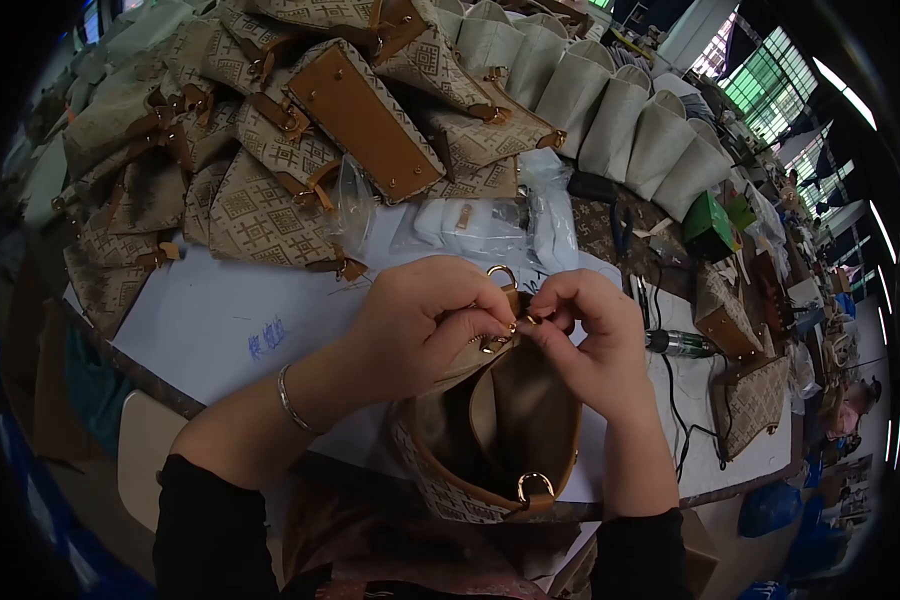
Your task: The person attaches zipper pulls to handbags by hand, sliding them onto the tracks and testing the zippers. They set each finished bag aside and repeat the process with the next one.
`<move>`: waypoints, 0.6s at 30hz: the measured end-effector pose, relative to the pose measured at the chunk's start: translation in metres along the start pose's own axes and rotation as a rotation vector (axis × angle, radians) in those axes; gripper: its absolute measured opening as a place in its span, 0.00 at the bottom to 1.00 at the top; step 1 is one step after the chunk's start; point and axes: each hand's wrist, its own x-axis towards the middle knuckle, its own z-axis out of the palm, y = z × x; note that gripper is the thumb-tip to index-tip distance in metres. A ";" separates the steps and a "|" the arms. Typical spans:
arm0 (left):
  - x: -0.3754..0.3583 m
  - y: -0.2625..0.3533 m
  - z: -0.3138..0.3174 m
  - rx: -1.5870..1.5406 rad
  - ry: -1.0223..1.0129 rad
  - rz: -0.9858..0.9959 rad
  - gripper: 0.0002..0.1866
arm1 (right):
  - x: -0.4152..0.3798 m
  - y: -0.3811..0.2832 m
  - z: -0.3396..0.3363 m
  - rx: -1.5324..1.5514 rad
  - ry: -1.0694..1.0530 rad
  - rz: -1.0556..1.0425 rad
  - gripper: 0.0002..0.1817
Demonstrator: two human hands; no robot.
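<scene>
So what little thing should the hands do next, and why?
Maybe bring the right hand closer to the left hand. Both seem to pinch small gold bits by the open bag, and a small gap shows between their fingertips. Whether the bits connect is too small to tell.

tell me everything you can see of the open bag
The bag sits open toward the camera at the near edge of the table. It looks like beige patterned fabric with tan trim, plain brown inside with an inner flap. One gold-coloured ring is on the near rim, another at the far rim, where the left hand and right hand pinch small gold-coloured hardware.
</scene>
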 end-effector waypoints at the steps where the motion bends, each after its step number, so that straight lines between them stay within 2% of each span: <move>1: -0.001 -0.001 0.000 0.012 0.007 0.020 0.03 | 0.002 -0.002 0.000 -0.044 -0.036 -0.020 0.08; 6: 0.000 -0.003 0.000 0.031 0.027 0.060 0.04 | 0.006 -0.002 -0.004 -0.126 -0.084 0.009 0.09; 12: -0.001 -0.001 0.000 0.046 0.020 0.016 0.03 | 0.007 0.006 -0.004 -0.024 -0.108 -0.008 0.07; 14: -0.001 0.000 0.000 0.069 0.027 -0.028 0.03 | 0.006 0.007 -0.003 0.116 -0.124 0.012 0.07; 18: -0.003 -0.008 0.001 0.099 0.060 0.012 0.03 | 0.003 0.000 -0.001 0.155 -0.159 0.039 0.05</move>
